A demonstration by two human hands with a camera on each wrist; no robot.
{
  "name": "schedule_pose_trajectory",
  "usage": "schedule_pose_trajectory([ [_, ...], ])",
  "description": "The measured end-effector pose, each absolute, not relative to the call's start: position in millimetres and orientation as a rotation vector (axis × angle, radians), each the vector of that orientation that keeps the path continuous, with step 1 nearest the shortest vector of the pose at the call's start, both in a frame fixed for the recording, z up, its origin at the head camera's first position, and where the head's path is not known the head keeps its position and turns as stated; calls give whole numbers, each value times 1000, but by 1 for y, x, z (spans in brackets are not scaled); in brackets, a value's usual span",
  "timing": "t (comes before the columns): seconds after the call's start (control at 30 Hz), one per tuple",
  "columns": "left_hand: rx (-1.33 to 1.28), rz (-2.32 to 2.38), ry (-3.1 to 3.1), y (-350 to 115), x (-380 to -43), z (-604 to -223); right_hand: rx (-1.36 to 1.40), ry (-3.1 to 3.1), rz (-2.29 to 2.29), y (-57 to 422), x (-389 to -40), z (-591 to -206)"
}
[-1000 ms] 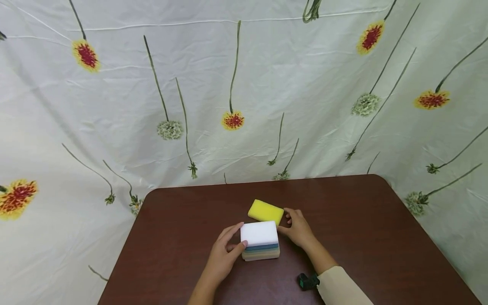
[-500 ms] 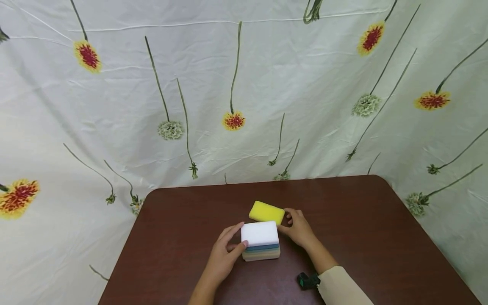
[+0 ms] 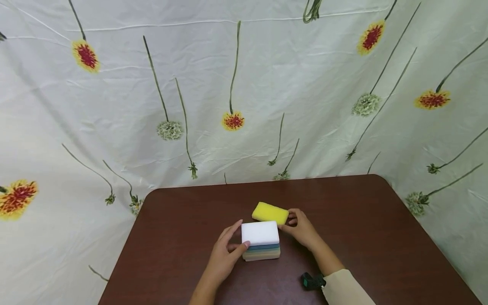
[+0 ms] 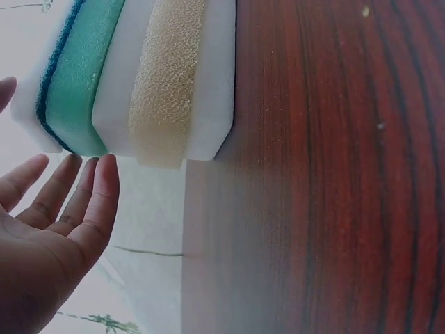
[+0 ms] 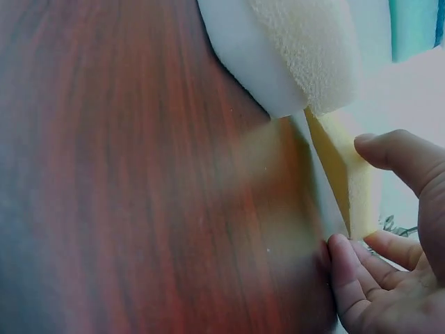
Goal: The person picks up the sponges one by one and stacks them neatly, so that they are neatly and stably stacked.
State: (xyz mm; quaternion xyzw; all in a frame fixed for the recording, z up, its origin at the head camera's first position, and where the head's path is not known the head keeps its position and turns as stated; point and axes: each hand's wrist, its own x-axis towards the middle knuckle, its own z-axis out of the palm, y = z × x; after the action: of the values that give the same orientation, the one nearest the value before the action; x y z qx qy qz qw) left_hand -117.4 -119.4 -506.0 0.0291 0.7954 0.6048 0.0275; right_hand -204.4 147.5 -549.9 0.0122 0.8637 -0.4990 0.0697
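Observation:
A stack of sponges stands on the table, topped by a white sponge (image 3: 260,233). Below it come a green sponge (image 4: 83,83) with a dark blue scouring side, a white one, a beige open-pored one (image 4: 167,83) and a white bottom one (image 4: 212,83). My left hand (image 3: 223,254) is at the stack's left end, thumb by the near top corner; its fairly straight fingers reach the green sponge's end. Behind the stack, my right hand (image 3: 303,231) pinches the right end of a yellow sponge (image 3: 270,213) between thumb and fingers; the stack hides part of its near edge.
The dark red-brown wooden table (image 3: 183,237) extends around the stack on all sides. A white flowered cloth (image 3: 206,93) hangs just behind the table's far edge. A small black device (image 3: 312,281) sits at my right wrist.
The yellow sponge has shifted slightly to the right with my right hand. My left thumb has moved a little to the right at the stack, which stays in place.

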Motion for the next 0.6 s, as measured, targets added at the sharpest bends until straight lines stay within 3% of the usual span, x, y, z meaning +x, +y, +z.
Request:
schedule_pose_trajectory([
  [0.6, 121, 1880, 2501, -120, -117, -508, 53, 2529, -1723, 153, -185, -542],
])
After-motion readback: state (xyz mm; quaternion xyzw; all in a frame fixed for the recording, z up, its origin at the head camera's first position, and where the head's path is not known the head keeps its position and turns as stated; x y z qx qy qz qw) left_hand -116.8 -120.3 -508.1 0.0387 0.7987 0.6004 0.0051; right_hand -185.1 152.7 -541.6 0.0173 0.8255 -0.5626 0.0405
